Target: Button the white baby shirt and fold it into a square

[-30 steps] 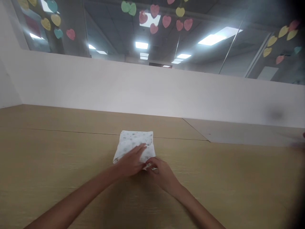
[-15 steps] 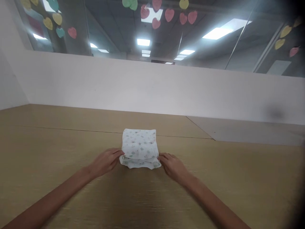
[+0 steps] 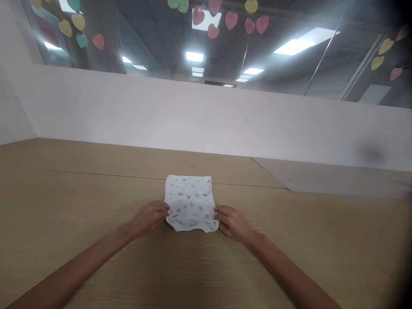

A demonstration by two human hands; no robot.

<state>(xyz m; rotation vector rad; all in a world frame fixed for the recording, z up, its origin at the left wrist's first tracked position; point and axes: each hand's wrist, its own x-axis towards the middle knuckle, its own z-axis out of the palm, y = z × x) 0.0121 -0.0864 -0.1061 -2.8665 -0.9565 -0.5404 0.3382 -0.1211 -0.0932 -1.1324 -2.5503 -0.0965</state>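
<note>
Folded white printed cloth point(image 3: 189, 201) lying flat on wooden tabletop point(image 3: 96, 193). Left hand point(image 3: 147, 219) at nine o'clock, right hand point(image 3: 233, 223) at three o'clock, both narrow, fingers against side edges; actual grip impossible to tell.

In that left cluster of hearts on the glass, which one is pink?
The pink heart sits at the cluster's right end, just past the teal heart; the others there are yellow or teal.
</note>
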